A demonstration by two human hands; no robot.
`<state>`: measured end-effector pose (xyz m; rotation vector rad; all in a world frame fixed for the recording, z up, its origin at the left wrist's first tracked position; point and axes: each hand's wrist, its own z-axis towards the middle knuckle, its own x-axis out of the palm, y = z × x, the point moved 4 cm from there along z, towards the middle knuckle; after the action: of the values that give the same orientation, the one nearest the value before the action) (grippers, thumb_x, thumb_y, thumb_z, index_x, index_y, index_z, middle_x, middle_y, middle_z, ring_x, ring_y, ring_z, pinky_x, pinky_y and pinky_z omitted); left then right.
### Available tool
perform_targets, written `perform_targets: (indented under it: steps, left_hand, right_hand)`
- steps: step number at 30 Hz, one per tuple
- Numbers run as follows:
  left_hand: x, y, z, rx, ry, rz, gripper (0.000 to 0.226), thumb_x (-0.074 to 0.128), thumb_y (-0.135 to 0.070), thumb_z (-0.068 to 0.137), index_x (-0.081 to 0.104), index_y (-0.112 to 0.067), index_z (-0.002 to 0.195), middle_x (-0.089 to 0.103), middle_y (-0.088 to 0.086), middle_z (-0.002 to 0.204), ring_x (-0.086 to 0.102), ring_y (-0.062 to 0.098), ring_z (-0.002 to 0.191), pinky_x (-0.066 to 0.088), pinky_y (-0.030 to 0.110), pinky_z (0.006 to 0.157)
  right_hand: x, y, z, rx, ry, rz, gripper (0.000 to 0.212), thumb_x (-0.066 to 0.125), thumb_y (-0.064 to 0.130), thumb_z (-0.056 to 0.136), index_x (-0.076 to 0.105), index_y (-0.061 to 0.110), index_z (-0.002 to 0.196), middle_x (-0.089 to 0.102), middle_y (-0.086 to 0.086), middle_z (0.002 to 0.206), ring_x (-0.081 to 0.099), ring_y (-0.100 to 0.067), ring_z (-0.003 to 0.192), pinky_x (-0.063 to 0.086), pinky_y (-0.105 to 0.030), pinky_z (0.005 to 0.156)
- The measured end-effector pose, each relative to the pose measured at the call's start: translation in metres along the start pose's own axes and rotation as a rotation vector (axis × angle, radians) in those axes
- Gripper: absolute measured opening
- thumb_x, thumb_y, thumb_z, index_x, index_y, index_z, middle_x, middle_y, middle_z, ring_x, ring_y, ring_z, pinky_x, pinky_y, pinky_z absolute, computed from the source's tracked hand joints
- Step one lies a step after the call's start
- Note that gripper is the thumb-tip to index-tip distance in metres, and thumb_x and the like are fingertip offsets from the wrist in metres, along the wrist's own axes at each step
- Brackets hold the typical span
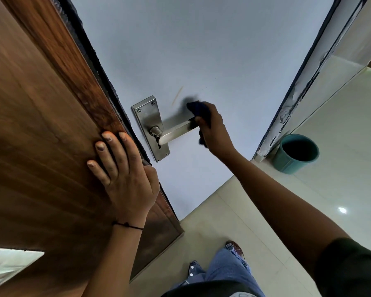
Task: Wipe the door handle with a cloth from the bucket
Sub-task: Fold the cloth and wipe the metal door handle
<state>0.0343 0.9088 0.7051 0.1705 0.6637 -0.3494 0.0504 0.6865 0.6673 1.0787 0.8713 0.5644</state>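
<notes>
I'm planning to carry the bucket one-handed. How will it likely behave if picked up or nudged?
The bucket looks squat and wide-mouthed, so probably hard to tip. Its walls look rigid and smooth, perhaps slippery. I see no handle, so gripping the rim seems likeliest. Its dark inside hides any water, so weight is uncertain.

Soft, even daylight fills the scene, moderately bright. A small white glare spot [342,210] shines on the glossy floor [255,221]. The right hand [212,127] and cloth [198,110] throw a smudged dark shadow [189,101] on the pale door [201,50]. Wide-angle distortion bends the door edges; the wooden panel [30,125] looks streaked and slightly blurred.
</notes>
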Motion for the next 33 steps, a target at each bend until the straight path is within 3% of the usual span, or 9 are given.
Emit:
perform_targets:
  steps: [2, 5, 11, 15, 20, 23, 27, 30, 33]
  left_hand:
    - [0.000, 0.000, 0.000, 0.001, 0.002, 0.005, 0.080, 0.039, -0.018, 0.084, -0.009, -0.006, 0.148, 0.008, 0.024, 0.149, -0.025, 0.023, 0.144, -0.018, 0.040, 0.115]
    - [-0.001, -0.001, -0.001, 0.007, -0.001, 0.006, 0.081, 0.040, -0.018, 0.084, -0.009, -0.006, 0.148, 0.009, 0.024, 0.149, -0.008, 0.030, 0.142, -0.017, 0.040, 0.115]
    - [0.000, -0.003, 0.001, 0.007, -0.016, 0.042, 0.073, 0.036, -0.018, 0.087, 0.002, -0.001, 0.149, 0.013, 0.026, 0.147, -0.003, 0.035, 0.138, -0.016, 0.041, 0.115]
    - [0.000, -0.003, 0.001, 0.011, -0.007, 0.042, 0.075, 0.040, -0.017, 0.086, 0.003, 0.000, 0.149, 0.020, 0.031, 0.146, 0.001, 0.039, 0.136, -0.016, 0.041, 0.115]
    - [-0.001, -0.002, 0.001, 0.006, 0.013, 0.045, 0.074, 0.045, -0.015, 0.084, 0.010, 0.001, 0.147, 0.023, 0.034, 0.145, 0.006, 0.043, 0.135, -0.016, 0.041, 0.115]
    - [0.000, -0.003, 0.002, -0.002, 0.022, 0.045, 0.073, 0.044, -0.015, 0.084, 0.011, 0.002, 0.146, 0.027, 0.036, 0.144, 0.009, 0.044, 0.134, -0.017, 0.041, 0.115]
    - [0.000, -0.003, 0.003, 0.000, 0.011, 0.043, 0.072, 0.043, -0.016, 0.084, 0.010, 0.001, 0.146, 0.019, 0.032, 0.144, 0.009, 0.044, 0.133, -0.017, 0.041, 0.115]
    - [0.000, -0.003, 0.003, -0.008, 0.007, 0.038, 0.071, 0.042, -0.016, 0.085, 0.010, 0.000, 0.146, 0.015, 0.029, 0.144, 0.008, 0.044, 0.133, -0.017, 0.041, 0.115]
    - [-0.001, -0.003, 0.002, -0.015, 0.004, 0.031, 0.074, 0.041, -0.017, 0.085, 0.005, -0.001, 0.148, 0.013, 0.028, 0.144, 0.007, 0.043, 0.133, -0.017, 0.041, 0.115]
  right_hand:
    - [-0.002, -0.011, -0.006, 0.212, -0.017, 0.249, 0.027, 0.046, 0.020, 0.100, 0.048, 0.014, 0.126, 0.062, -0.015, 0.086, 0.060, -0.023, 0.053, 0.046, -0.025, 0.038]
    - [-0.006, -0.018, -0.033, 0.371, -0.273, 0.381, 0.025, 0.051, 0.015, 0.099, 0.052, 0.011, 0.123, 0.062, -0.001, 0.087, 0.066, 0.001, 0.063, 0.047, -0.009, 0.045]
    - [0.023, 0.021, -0.090, 0.065, -0.394, 0.333, 0.035, 0.058, -0.004, 0.091, 0.055, 0.004, 0.125, 0.052, 0.004, 0.101, 0.055, 0.023, 0.075, 0.041, 0.004, 0.066]
    - [0.059, 0.031, -0.100, 0.001, -0.299, 0.250, 0.036, 0.064, 0.006, 0.089, 0.063, 0.012, 0.125, 0.048, 0.006, 0.111, 0.046, 0.014, 0.105, 0.038, -0.003, 0.090]
    - [0.042, 0.027, -0.074, 0.122, -0.466, 0.427, 0.028, 0.061, 0.002, 0.089, 0.067, 0.012, 0.115, 0.048, -0.002, 0.108, 0.061, 0.006, 0.083, 0.052, -0.017, 0.079]
    - [0.023, 0.019, -0.054, 0.231, -0.582, 0.544, 0.027, 0.059, -0.001, 0.090, 0.066, 0.010, 0.115, 0.052, 0.002, 0.102, 0.059, 0.018, 0.071, 0.046, -0.005, 0.070]
    - [0.025, 0.003, -0.041, 0.422, -0.602, 0.770, 0.021, 0.060, 0.015, 0.088, 0.066, 0.026, 0.105, 0.070, -0.007, 0.107, 0.069, -0.016, 0.097, 0.057, -0.041, 0.088]
    - [0.029, 0.002, -0.039, 0.517, -0.571, 0.917, 0.021, 0.057, 0.013, 0.093, 0.061, 0.022, 0.111, 0.069, -0.002, 0.102, 0.066, -0.022, 0.088, 0.054, -0.031, 0.062]
    - [0.025, 0.004, -0.033, 0.574, -0.527, 1.008, 0.022, 0.056, 0.012, 0.095, 0.060, 0.024, 0.112, 0.065, 0.010, 0.093, 0.064, -0.013, 0.088, 0.053, -0.028, 0.063]
